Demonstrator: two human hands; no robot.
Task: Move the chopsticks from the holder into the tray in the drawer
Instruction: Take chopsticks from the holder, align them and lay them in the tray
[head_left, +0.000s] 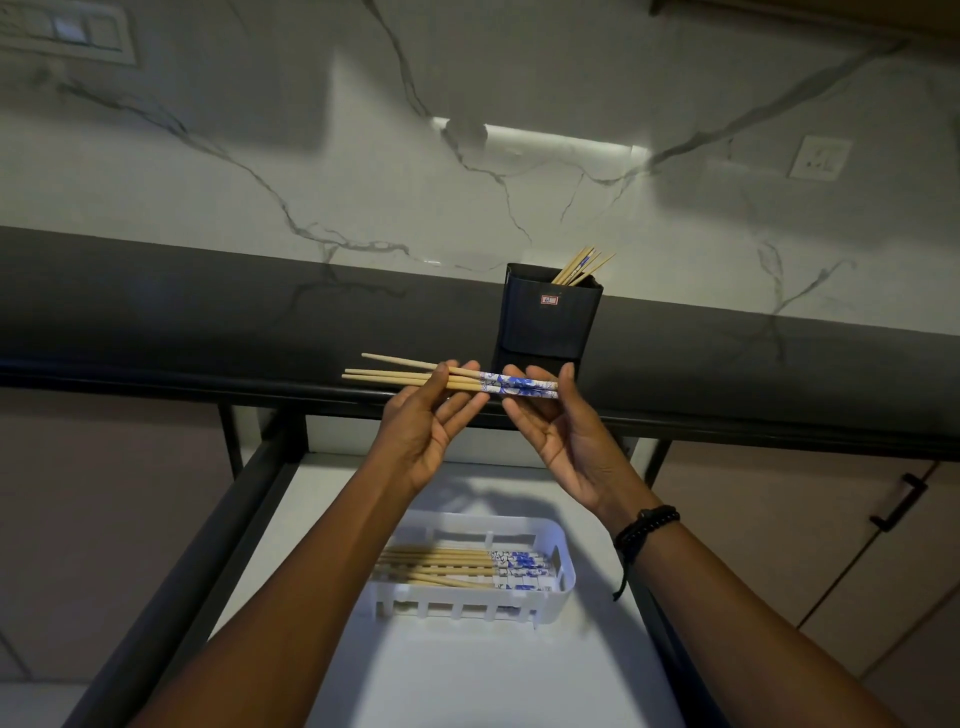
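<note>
A small bunch of wooden chopsticks with blue-and-white patterned ends (493, 384) lies level in the air between both hands, above the open drawer. My left hand (426, 426) pinches the bare wooden part; my right hand (561, 431) pinches the patterned ends. Just behind them a black rectangular holder (545, 322) stands on the dark counter, with several more chopsticks (579, 267) leaning out at its right corner. Below, a white slotted tray (563, 577) sits in the drawer and holds several chopsticks (467, 566) laid flat, patterned ends to the right.
The open drawer has a white floor (467, 675) and dark side rails (208, 545). The dark counter edge (208, 374) runs across above it. A marble backsplash with a wall socket (818, 156) is behind. A cabinet door with a black handle (898, 501) is on the right.
</note>
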